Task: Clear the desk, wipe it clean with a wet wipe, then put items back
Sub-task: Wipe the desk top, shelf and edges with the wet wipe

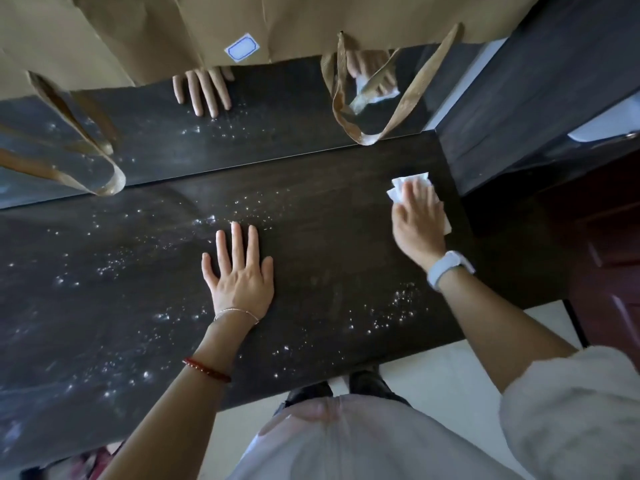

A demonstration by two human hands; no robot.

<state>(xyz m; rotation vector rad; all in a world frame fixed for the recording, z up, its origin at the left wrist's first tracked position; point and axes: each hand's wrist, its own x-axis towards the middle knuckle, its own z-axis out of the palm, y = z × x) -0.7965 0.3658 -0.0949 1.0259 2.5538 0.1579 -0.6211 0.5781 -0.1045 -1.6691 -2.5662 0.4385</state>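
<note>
A person is standing at the near edge of a dark wooden desk [311, 209], looking down at both bare hands. The left hand [240, 275] is lying palm-down near the middle of the desk, fingers [236, 244] straight and slightly spread, holding nothing. The right hand [417, 220] is pressing a white wet wipe [403, 188] flat against the desk's far right corner, fingers close together and laid over the wipe, whose crumpled edges are showing beyond the fingertips and at the hand's right side. A pale watch [446, 268] is sitting on the right wrist. Glinting droplets [114, 265] are speckling the desk. A mirror [259, 133] along the far edge is reflecting both hands.
</note>
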